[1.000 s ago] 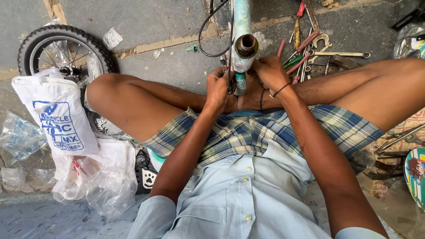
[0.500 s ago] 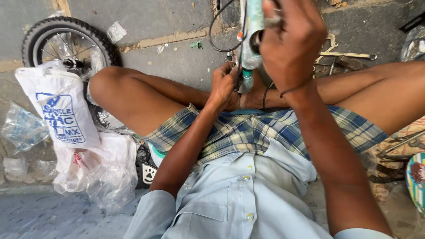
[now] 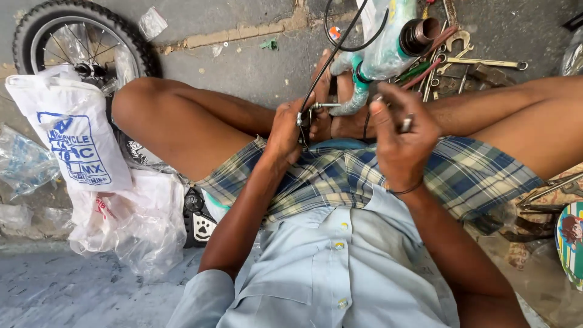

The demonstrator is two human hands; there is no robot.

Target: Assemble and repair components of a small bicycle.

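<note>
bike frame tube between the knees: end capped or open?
Open. The dark ring at the end of the plastic-wrapped teal frame tube shows a hollow bore, with no cap or stem in it. How deep it runs cannot be told.

The bicycle frame (image 3: 388, 45) stood just in front of the hands, between the person's knees. The left hand (image 3: 285, 130) sat beside the right hand (image 3: 404, 136), both over the lap. A pile of wrenches (image 3: 467, 58) lay on the floor behind the right hand. Far left of the left hand, a wheel (image 3: 79, 42) lay behind a printed bag (image 3: 73, 136), which rested on plastic bags (image 3: 127, 222).
</note>
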